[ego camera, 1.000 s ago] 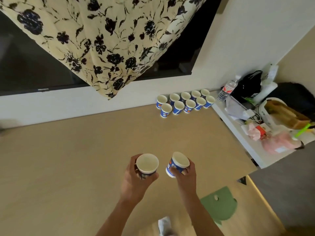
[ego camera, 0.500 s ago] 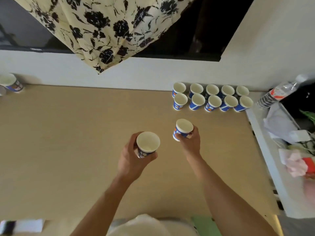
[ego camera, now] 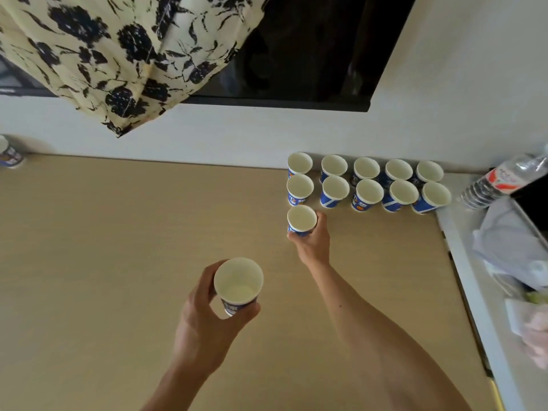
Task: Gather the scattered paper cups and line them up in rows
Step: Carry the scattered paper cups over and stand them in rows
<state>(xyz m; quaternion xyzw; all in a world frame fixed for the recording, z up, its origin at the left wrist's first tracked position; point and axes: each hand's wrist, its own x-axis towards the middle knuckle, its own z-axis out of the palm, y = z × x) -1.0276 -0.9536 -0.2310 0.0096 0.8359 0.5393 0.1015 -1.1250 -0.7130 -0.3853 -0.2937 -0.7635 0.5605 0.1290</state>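
Step in hand: placing. From where I stand, a 3rd row is being opened in front of the 2 already lined up.
Right hand: the right hand (ego camera: 311, 244) is stretched out over the table (ego camera: 118, 247), its fingers (ego camera: 322, 222) curled round the right-hand cup (ego camera: 302, 218) from the near side.
Right-hand cup: upright, mouth up, just in front of the leftmost cup of the near row. I cannot tell whether its base is on the table yet.
Left hand: the left hand (ego camera: 204, 321) waits nearer the body, its fingers (ego camera: 203, 284) and thumb wrapped round the left-hand cup (ego camera: 238, 280), which is held above the table and tipped a little.
Lined-up cups: the 2 rows (ego camera: 367, 191) of 5 stand against the wall at the far right of the table, close together.
Left over: 1 stray cup (ego camera: 9, 155) sits at the far left edge by the wall, well apart from the rest.
Next move, as I judge it: set the right-hand cup down square with its column and let go, then bring the left-hand cup in just to its right.
Care needed: paper cups are light, so a brush from the knuckles could knock the near row.
Off to the side: a water bottle (ego camera: 501, 180) lies just beyond the rows' right end.
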